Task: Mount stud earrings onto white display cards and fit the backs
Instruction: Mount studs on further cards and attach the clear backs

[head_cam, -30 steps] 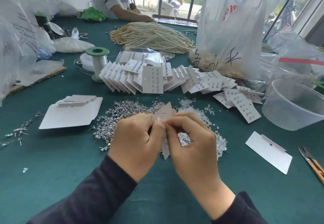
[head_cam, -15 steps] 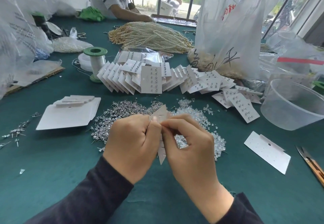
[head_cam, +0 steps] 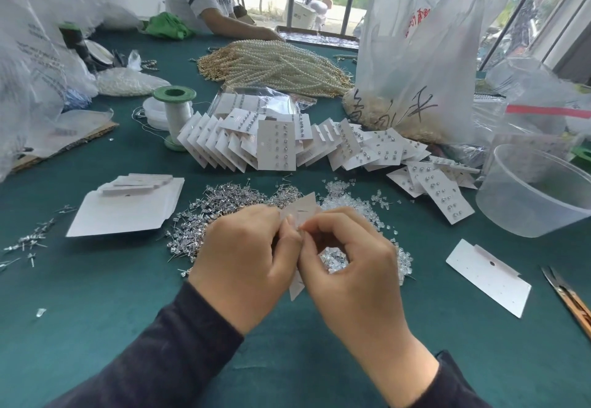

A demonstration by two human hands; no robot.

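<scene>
Blank cards (head_cam: 124, 212) lying on the green table (head_cam: 96, 311) at the left, shiny pile of stud earrings (head_cam: 224, 199), left hand (head_cam: 243, 267) gripping a white card (head_cam: 303, 209) held up over the pile, right hand (head_cam: 351, 270) pinching the same card, clear backs (head_cam: 345, 196) heaped just behind, plastic tub (head_cam: 527, 212) far right

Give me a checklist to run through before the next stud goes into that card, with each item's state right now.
1. The left hand grips the card firmly: ok.
2. The right hand pinches at the upper part of the card: ok.
3. The last back is pushed fully home: cannot tell, as it is hidden and too small to see.
4. The pile of studs is close, just behind the hands: ok.
5. The pile of clear backs is close, right beside the studs: ok.
6. A blank card lies ready off to the right: ok.
</scene>
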